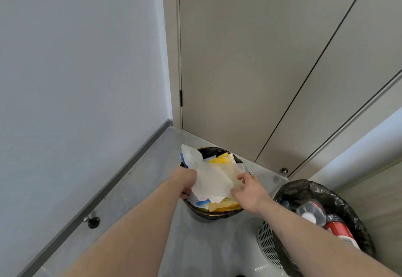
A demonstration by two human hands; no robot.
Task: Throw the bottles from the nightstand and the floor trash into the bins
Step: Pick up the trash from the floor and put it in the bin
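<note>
Left wall runs down to a grey skirting with a door stop [93, 222] near the floor [139, 191]; that side gives no room past the skirting.

Left hand [185, 182] is at the near-left rim of the trash bin [196, 211], fingers curled round the edge of a white paper sheet [212, 182]. Fingertips are hidden under the paper, so how tight the hold is can't be told. A crumpled clear wrapper [191, 157] sticks up from the far-left rim.

Bin sits in the floor corner, just short of the door [239, 70]. It's heaped above the rim with yellow and blue packaging, which is likely why both hands are on top: pressing or tucking the sheet so it stays in rather than slides off.

Right hand [250, 191] is over the right rim, fingers spread, tips touching the sheet's right edge, not clearly pinching anything.

Judgement: floor trash is going in now; pile is loose and could spill over the near rim.

Second bin [339, 198], black liner, stands to the right, apart from the first, against the right wall. Bottles [313, 211] already lie inside with a red can [339, 231]. Open floor only between the bins and towards the person.
</note>
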